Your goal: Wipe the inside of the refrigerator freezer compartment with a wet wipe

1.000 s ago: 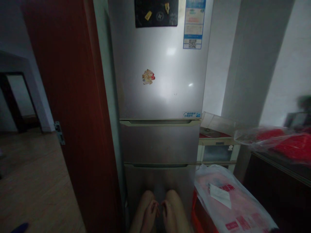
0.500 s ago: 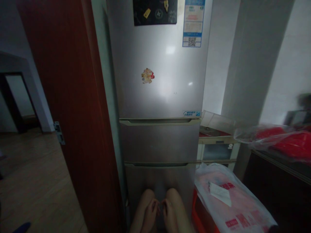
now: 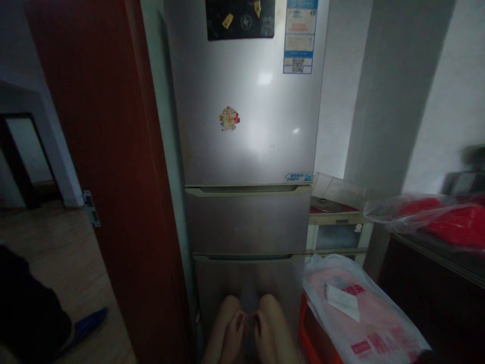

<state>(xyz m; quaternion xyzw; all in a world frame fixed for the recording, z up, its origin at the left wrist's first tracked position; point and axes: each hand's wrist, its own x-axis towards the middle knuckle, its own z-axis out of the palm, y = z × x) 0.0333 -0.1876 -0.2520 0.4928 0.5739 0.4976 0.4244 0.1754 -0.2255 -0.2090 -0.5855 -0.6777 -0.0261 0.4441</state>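
My left hand (image 3: 235, 331) lies along the inner side of my left knee (image 3: 229, 302), its fingers loosely curled. Opposite it, my right hand (image 3: 260, 331) rests against the inside of my right knee (image 3: 269, 302), also with curled fingers. A small gap separates the two hands, and nothing shows in either. Just beyond my knees stands a silver refrigerator (image 3: 248, 222) with three closed fronts. On its upper door are a small cartoon sticker (image 3: 229, 119), a black panel (image 3: 240, 23) and a blue-edged label (image 3: 299, 40).
A brown wooden door (image 3: 109, 151) stands at left; past it, a person's dark-clothed leg (image 3: 30, 308) and blue shoe (image 3: 89, 323) show. To the right are a white plastic bag (image 3: 379, 323) over a red container (image 3: 316, 336), a cabinet (image 3: 339, 235) and a red bagged item (image 3: 454, 220).
The other person's leg and blue shoe have come further into view at the lower left, moving rightward. My hands keep nearly the same place; the view has shifted slightly.
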